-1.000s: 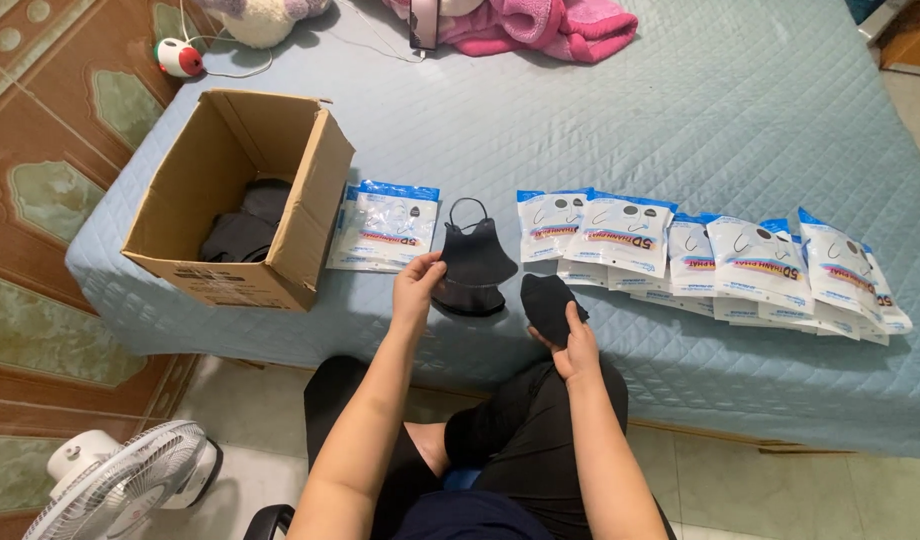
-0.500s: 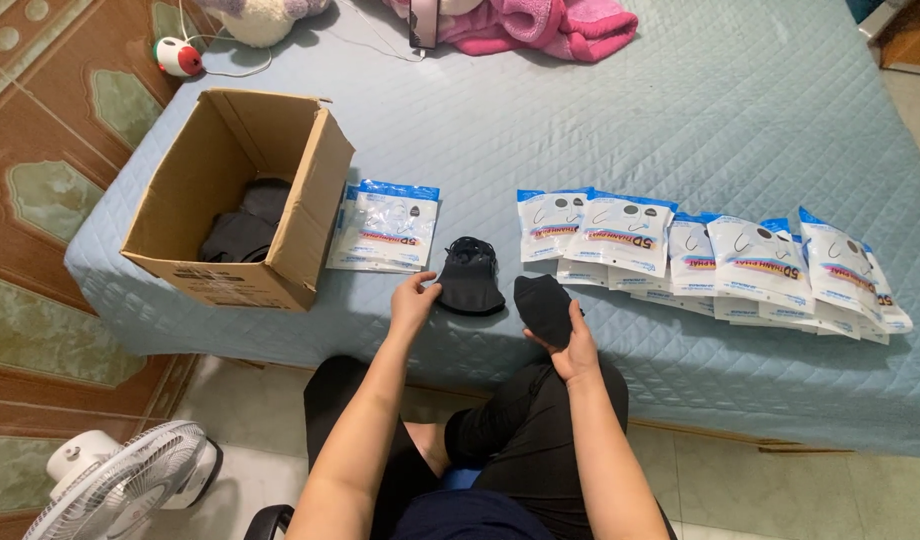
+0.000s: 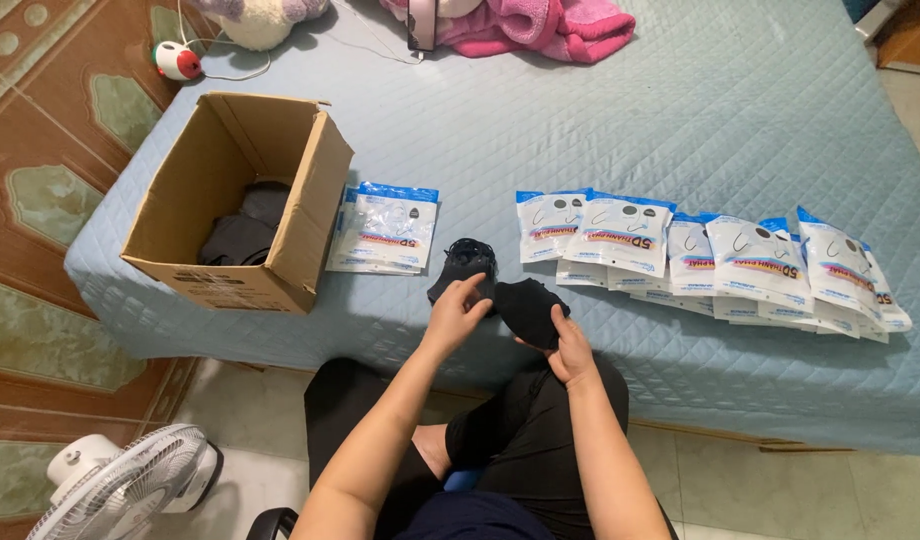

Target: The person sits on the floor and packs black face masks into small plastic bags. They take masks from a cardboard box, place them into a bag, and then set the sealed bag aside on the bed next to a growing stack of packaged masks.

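- Spreading across most of the view: a pale blue quilted bed, with pink fabric bunched at its far edge.
- Sitting open on the bed's left part: a cardboard box, holding dark folded pieces.
- Lying in an overlapping row to the right: white-and-blue packets; a small stack of packets resting just beside the box.
- Standing on the floor, bottom left: a white fan.
- Lying at the near edge of the bed, between stack and row: a pile of black masks.
- Closing on the pile's near edge: left hand, fingers pinching it.
- Gripping one black mask from below: right hand, just beside the pile.
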